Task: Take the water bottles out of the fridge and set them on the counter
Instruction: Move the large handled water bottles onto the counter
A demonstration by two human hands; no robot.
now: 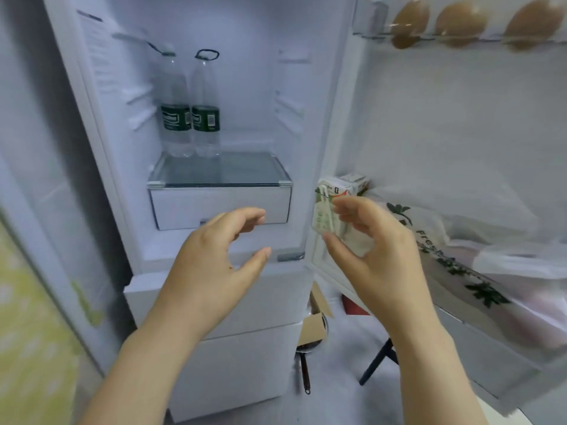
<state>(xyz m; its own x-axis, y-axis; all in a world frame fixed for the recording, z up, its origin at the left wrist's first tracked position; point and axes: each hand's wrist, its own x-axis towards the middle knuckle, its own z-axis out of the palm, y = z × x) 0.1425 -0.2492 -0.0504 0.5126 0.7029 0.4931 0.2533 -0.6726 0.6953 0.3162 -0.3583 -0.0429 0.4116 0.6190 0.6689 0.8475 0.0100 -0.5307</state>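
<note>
2 hands up front, both empty. The left hand (214,259) has its fingers loosely curved and spread wide; the right hand (374,250) is the same, palms facing, apart. Just behind the right hand there's 1 carton (340,191) in the door rack, beside 1 plastic bag (460,256). Past the left hand is 1 drawer (221,207) under 1 glass shelf (233,171). At the shelf's back-left stand 2 water bottles, the left bottle (175,118) & right bottle (206,118). They're upright, side by side, w/ green labels, well beyond & above both hands. 3 eggs (460,23) sit at the top of the door.
</note>
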